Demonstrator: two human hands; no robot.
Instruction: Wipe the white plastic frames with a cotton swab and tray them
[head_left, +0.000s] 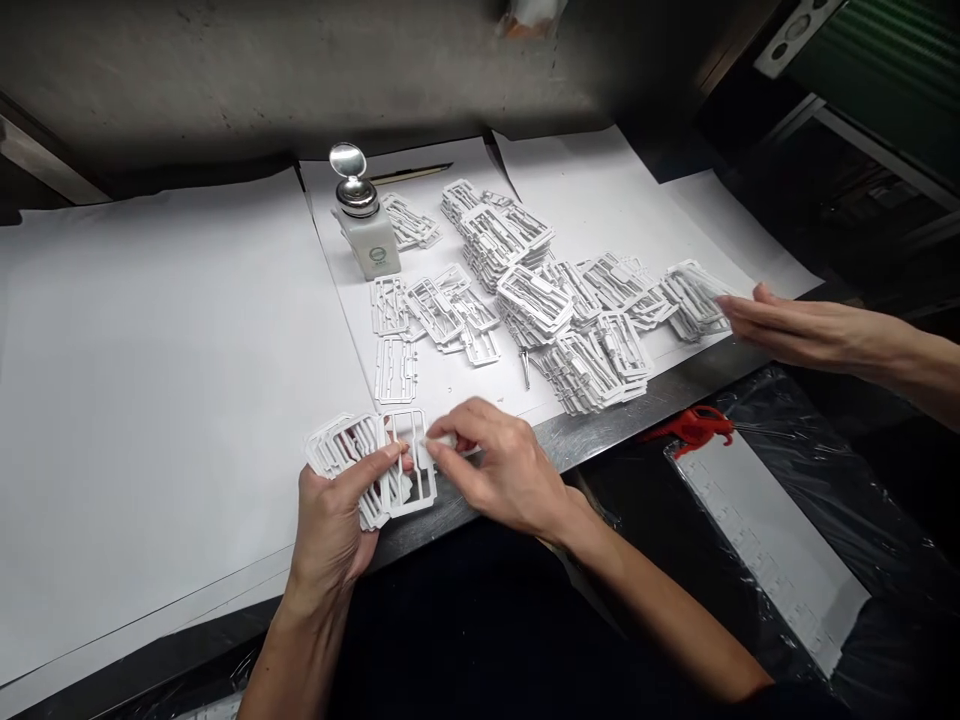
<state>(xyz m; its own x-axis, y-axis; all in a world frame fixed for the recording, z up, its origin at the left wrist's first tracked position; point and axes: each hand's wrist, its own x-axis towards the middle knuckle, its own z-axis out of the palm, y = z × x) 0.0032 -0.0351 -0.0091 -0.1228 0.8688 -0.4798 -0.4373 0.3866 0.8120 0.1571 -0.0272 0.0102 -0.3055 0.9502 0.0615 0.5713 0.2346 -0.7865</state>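
My left hand [337,510] is closed around a fanned stack of thin white plastic frames [341,447], its thumb pressing on the top ones. One white frame [411,505] with long openings stands out at the right of that stack. My right hand [510,465] pinches a small white piece [448,440] between thumb and fingers, close to the right edge of this frame. What the piece is, I cannot make out. Just beyond my hands, a single white frame [396,370] lies flat on the white paper [187,380].
Piles of similar frames [532,295] cover the middle of the table. Behind stands a pump bottle [367,240] with its metal lid up. Tweezers [526,368] lie by the piles. Another person's hand [795,325] reaches in from the right. Red-handled cutters [694,428] rest below the table edge.
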